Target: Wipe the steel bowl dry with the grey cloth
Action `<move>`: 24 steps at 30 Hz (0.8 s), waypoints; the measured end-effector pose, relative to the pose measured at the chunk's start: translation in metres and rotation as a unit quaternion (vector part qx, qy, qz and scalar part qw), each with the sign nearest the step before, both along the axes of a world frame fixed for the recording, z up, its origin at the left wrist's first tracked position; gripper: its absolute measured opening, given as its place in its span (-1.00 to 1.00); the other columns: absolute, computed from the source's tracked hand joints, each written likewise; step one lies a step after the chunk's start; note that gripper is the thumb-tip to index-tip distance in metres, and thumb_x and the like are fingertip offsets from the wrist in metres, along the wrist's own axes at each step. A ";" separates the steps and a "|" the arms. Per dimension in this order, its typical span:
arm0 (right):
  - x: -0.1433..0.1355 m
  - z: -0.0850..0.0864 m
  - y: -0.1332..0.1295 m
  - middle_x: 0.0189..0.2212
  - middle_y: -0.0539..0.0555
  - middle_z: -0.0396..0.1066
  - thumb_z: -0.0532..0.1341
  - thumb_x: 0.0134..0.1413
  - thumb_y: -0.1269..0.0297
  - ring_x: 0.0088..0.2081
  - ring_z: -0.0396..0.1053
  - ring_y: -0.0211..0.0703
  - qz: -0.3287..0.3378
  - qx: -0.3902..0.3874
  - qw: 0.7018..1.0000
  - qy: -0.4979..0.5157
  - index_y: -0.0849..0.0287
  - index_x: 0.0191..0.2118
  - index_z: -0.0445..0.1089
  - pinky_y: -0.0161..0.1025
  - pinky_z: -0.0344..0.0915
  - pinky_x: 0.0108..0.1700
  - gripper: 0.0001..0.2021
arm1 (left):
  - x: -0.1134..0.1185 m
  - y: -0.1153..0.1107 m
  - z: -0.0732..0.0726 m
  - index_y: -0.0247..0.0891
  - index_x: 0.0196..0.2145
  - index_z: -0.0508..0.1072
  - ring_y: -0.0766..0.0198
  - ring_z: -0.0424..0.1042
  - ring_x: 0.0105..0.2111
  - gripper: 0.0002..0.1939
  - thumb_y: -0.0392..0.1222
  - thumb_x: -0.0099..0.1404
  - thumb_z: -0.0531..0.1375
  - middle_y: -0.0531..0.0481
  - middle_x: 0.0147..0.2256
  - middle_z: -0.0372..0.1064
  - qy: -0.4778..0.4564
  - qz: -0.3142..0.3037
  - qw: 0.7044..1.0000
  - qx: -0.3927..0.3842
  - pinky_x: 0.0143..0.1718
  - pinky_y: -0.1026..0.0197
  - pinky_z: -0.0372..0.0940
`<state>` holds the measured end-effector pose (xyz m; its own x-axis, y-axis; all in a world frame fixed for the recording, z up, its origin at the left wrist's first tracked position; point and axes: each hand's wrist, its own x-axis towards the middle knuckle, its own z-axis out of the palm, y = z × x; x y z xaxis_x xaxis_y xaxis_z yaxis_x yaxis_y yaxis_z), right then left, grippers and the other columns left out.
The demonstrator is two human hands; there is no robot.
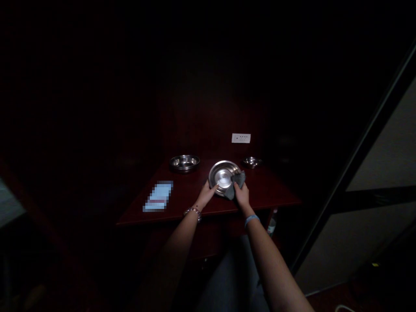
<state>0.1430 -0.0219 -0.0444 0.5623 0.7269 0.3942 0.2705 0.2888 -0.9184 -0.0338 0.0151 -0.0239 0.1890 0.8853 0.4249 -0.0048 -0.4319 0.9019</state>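
Note:
A shiny steel bowl (221, 173) is held up over the dark red desk, tilted so its inside faces me. My left hand (206, 193) grips its lower left rim, thumb over the edge and fingers behind. At the lower right rim, my right hand (241, 194) is closed on a grey cloth (229, 193), which lies folded over the bowl's edge and against its inner wall. The fingers under the cloth are partly hidden. A wider steel bowl (184, 164) stands at the back left of the desk, and a smaller steel bowl (251, 162) at the back right.
The desk (195, 207) carries a pixelated pale-blue rectangle (159, 196) at the left. A white socket plate (241, 138) is on the wall behind. Under the desk's right side stands a plastic bottle (272, 224). A dark-framed panel (364, 173) rises at the right.

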 end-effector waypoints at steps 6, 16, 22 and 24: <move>-0.001 0.003 -0.003 -0.06 0.18 0.59 0.20 0.16 0.11 -0.03 0.55 0.02 0.004 -0.012 1.000 -0.002 0.14 -0.02 0.48 -0.13 0.42 0.04 -0.66 | 0.001 -0.004 0.002 -0.28 0.18 0.35 0.04 0.39 0.18 -0.37 -0.14 0.18 0.35 -0.22 0.15 0.43 0.015 -0.015 1.000 -0.007 0.32 -0.03 0.15; -0.002 0.007 -0.007 -0.05 0.21 0.58 0.23 0.15 0.14 -0.02 0.56 0.04 -0.003 -0.020 1.000 -0.004 0.17 0.00 0.49 -0.12 0.42 0.05 -0.65 | 0.001 -0.003 0.001 -0.32 0.19 0.32 0.02 0.39 0.19 -0.38 -0.21 0.19 0.33 -0.24 0.17 0.41 0.015 -0.018 1.000 -0.007 0.32 -0.01 0.15; -0.003 0.009 -0.009 -0.07 0.16 0.60 0.25 0.13 0.14 -0.03 0.55 0.03 -0.004 -0.025 1.000 -0.005 0.13 0.00 0.49 -0.12 0.42 0.05 -0.66 | 0.001 -0.004 0.002 -0.35 0.18 0.33 -0.06 0.38 0.18 -0.36 -0.18 0.17 0.35 -0.31 0.16 0.40 0.001 -0.023 1.000 -0.001 0.31 -0.03 0.15; -0.003 0.010 -0.009 -0.08 0.15 0.60 0.24 0.14 0.13 -0.03 0.55 0.02 -0.008 -0.023 1.000 -0.008 0.12 0.00 0.49 -0.13 0.42 0.05 -0.66 | 0.001 -0.005 0.002 -0.39 0.19 0.32 -0.09 0.37 0.19 -0.35 -0.19 0.17 0.36 -0.34 0.17 0.39 -0.005 -0.026 1.000 -0.001 0.31 -0.01 0.15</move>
